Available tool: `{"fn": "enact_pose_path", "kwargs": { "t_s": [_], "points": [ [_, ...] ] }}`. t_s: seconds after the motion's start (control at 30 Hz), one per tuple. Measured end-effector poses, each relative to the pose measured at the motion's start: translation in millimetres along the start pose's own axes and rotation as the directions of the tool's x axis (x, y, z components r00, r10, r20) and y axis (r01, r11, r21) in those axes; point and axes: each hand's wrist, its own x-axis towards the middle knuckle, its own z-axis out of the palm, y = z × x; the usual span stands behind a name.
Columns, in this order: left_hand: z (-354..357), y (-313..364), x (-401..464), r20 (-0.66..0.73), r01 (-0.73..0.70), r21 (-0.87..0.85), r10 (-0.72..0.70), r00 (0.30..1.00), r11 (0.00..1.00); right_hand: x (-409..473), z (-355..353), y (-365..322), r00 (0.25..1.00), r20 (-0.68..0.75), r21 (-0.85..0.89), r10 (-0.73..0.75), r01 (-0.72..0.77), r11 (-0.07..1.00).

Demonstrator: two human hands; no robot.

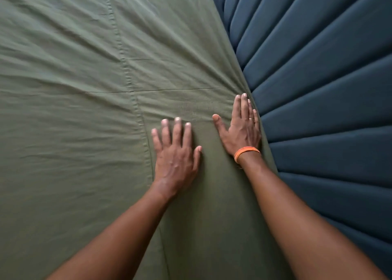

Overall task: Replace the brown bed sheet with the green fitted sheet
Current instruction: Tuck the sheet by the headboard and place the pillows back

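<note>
Both hands, left hand (176, 156) and right hand (241, 129), press flat on green sheet (74, 109).

Sheet (74, 109) covers the bed, filling left & centre. Headboard (328, 88) runs along its right edge, touching the sheet. Seam (125, 67) crosses the sheet top to bottom, left of both hands. L hand (176, 152) lies flat on the sheet, just right of the seam. R hand (241, 129) flat on the sheet too, right of & slightly beyond the L, fingers (244, 105) at the sheet/headboard edge. Band (246, 152) on R wrist.
</note>
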Motion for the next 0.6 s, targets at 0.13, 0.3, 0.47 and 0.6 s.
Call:
{"fn": "enact_pose_path", "kwargs": {
  "t_s": [0.13,0.3,0.47,0.6],
  "points": [
    [0.2,25.7,54.5,-0.032,-0.237,-0.107,0.234,0.972,0.966,-0.2,3.2,-11.7,0.986,-0.113,0.155,0.121,-0.103,0.983],
    [-1.4,48.2,139.5,0.086,-0.276,-0.04,0.279,0.957,0.96,63.1,-14.7,5.5,0.885,0.368,0.378,0.286,-0.423,0.823],
    [-2.6,63.0,182.2,0.057,-0.338,0.053,0.335,0.941,0.94,65.3,-12.3,0.5,0.886,0.332,0.314,0.322,-0.426,0.849],
    [4.9,57.7,182.7,0.084,-0.353,0.117,0.344,0.935,0.928,67.6,-3.0,2.3,0.9,0.287,0.351,0.328,-0.418,0.838]
  ]
}}
